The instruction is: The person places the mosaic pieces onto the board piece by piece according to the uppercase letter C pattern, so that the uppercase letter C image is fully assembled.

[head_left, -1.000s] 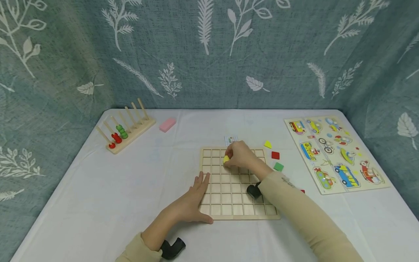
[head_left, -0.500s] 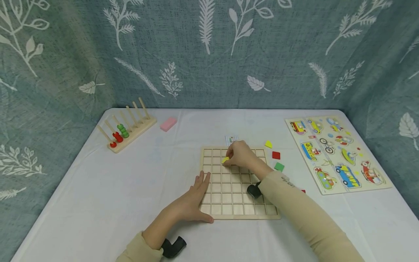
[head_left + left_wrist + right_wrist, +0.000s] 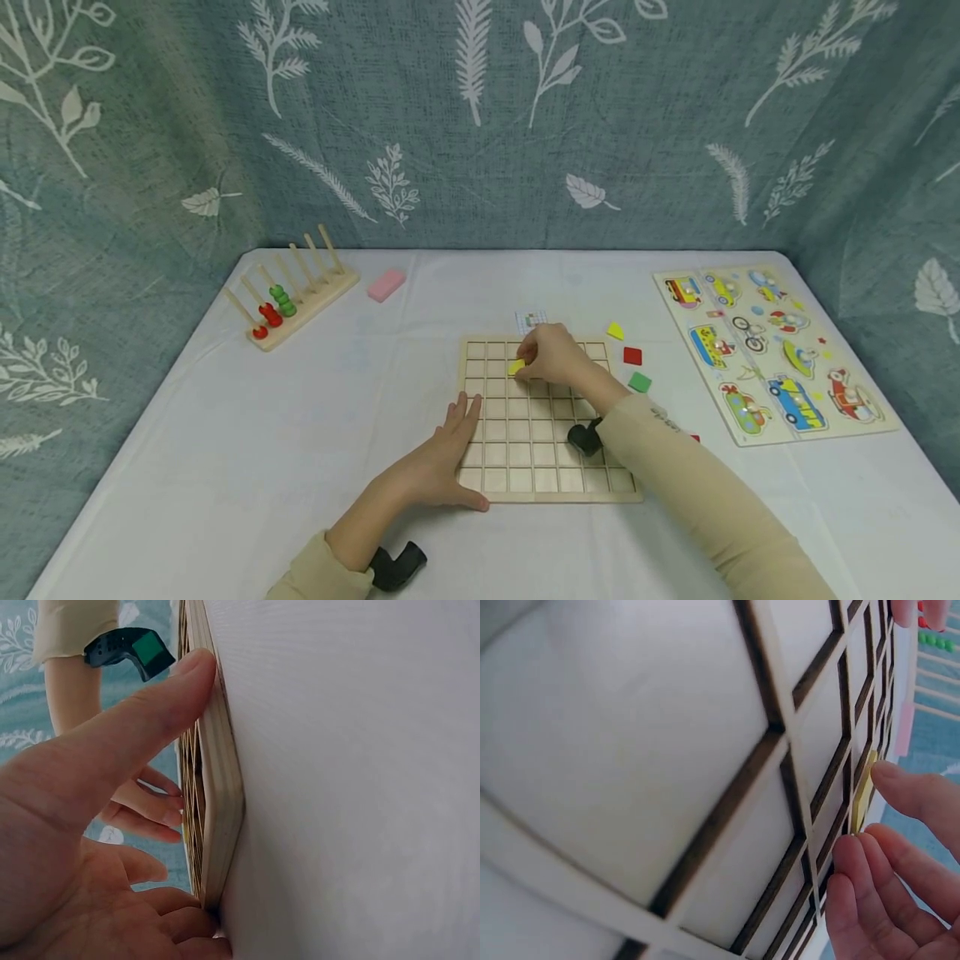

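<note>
A wooden grid board (image 3: 546, 497) with square recesses lies on the white table. In its upper left part sits a yellow tile (image 3: 516, 367), at or in a recess. My right hand (image 3: 557, 354) pinches this yellow tile (image 3: 863, 791) at its edges, thumb on one side and fingertips on the other, as the right wrist view shows. Whether the tile lies fully flat cannot be made out. My left hand (image 3: 438, 462) rests at the board's lower left corner. Its thumb (image 3: 191, 679) touches one side of the board, and the fairly straight fingers lie along the adjoining side.
Beyond the board lies a small printed card (image 3: 531, 320). To its right are a yellow piece (image 3: 615, 331), a red tile (image 3: 632, 357) and a green tile (image 3: 640, 382). A vehicle puzzle (image 3: 772, 354) lies far right. A peg rack (image 3: 303, 310) and pink block (image 3: 386, 285) stand back left.
The yellow tile, tilted up in my right fingers a second ago, now lies flatter on the board. My left hand stays at the corner.
</note>
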Demonstrator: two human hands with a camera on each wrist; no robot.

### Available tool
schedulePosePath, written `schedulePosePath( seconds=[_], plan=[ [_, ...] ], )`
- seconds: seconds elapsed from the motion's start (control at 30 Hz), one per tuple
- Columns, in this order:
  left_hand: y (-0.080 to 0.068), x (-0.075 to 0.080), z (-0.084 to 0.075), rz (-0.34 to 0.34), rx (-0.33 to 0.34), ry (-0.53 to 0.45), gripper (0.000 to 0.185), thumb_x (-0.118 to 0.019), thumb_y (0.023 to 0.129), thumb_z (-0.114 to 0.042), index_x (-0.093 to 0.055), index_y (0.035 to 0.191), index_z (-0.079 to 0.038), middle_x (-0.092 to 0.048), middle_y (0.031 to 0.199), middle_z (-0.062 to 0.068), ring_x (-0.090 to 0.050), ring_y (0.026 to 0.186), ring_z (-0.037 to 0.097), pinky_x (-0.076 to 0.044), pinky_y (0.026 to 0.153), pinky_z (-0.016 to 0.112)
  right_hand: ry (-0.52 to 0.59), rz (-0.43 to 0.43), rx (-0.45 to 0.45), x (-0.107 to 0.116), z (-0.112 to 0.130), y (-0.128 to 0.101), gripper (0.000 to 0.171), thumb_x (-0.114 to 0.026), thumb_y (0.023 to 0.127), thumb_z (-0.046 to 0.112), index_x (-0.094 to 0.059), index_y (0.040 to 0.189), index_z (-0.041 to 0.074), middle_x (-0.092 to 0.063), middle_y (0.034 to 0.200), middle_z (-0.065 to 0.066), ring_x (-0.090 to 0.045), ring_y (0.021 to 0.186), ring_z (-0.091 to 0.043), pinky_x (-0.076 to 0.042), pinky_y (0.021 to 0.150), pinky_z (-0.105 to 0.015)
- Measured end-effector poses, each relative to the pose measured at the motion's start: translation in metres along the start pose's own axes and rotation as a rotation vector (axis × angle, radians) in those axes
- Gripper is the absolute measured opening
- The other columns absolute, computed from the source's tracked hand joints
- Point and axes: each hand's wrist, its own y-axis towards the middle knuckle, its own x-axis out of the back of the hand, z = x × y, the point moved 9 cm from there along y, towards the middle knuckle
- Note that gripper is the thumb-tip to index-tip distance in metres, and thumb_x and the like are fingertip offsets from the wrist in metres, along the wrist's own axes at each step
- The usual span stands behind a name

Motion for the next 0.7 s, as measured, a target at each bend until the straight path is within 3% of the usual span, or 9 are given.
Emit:
schedulePosePath(
  seconds=[0.33,0.7],
  plan=[
    [0.000,0.001,-0.001,-0.001,-0.008,0.001,0.122,-0.085,0.061,-0.026,0.000,0.146,-0.002,0.009,0.149,0.022,0.007,0.136,0.036,-0.012,0.107,0.054,0.090,0.004,-0.054,0.013,0.001,-0.015,0.036,-0.076,0.072,0.011,-0.066,0.103,-0.003,-0.064,0.088,-0.009,-0.061,0.079,-0.020,-0.051,0.070,-0.029],
    [-0.002,0.002,-0.004,-0.019,-0.031,0.003,0.122,-0.085,0.060,-0.026,-0.002,0.146,0.000,0.008,0.149,0.024,0.006,0.136,0.038,-0.013,0.106,0.055,0.083,-0.040,-0.080,0.033,-0.006,-0.033,0.038,-0.074,0.075,0.014,-0.065,0.108,-0.001,-0.064,0.094,-0.011,-0.062,0.081,-0.021,-0.051,0.071,-0.033]
  ],
)
